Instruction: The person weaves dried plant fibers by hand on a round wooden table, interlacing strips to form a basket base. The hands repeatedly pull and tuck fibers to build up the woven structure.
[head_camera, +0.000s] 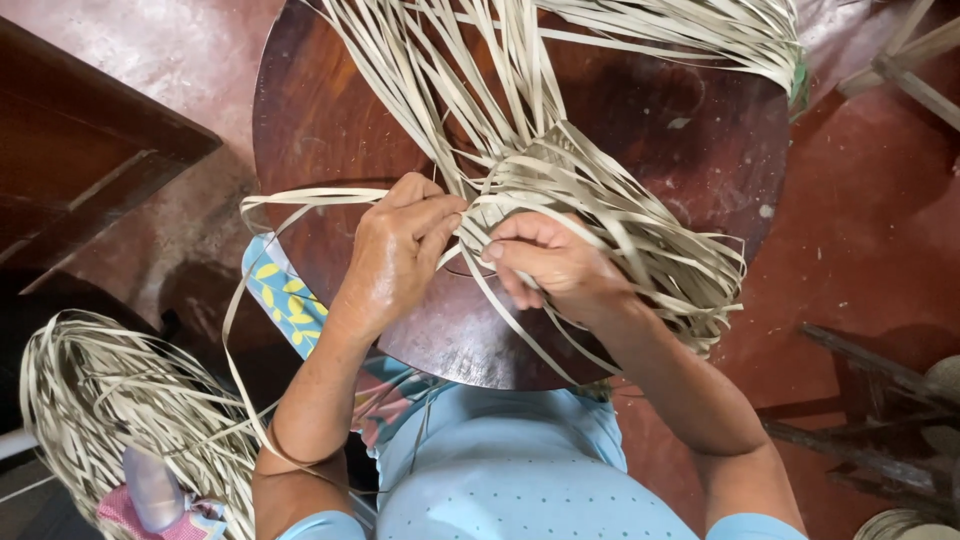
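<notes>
A small woven patch of pale palm-leaf strips (540, 165) lies on a round dark wooden table (330, 120), with long loose strips fanning away from it toward the far edge and to the right. My left hand (400, 250) pinches strips at the near edge of the weave, its fingers curled closed on them. My right hand (555, 265) grips neighbouring strips just to the right, thumb and fingers closed on them. The two hands almost touch. One long strip (300, 197) loops out to the left of my left hand and hangs down off the table.
A heap of loose pale strips (110, 400) lies on the floor at lower left, with a plastic bottle (152, 490) beside it. Dark wooden furniture (80, 150) stands at the left. Wooden legs (870, 400) stand at the right. The floor is red.
</notes>
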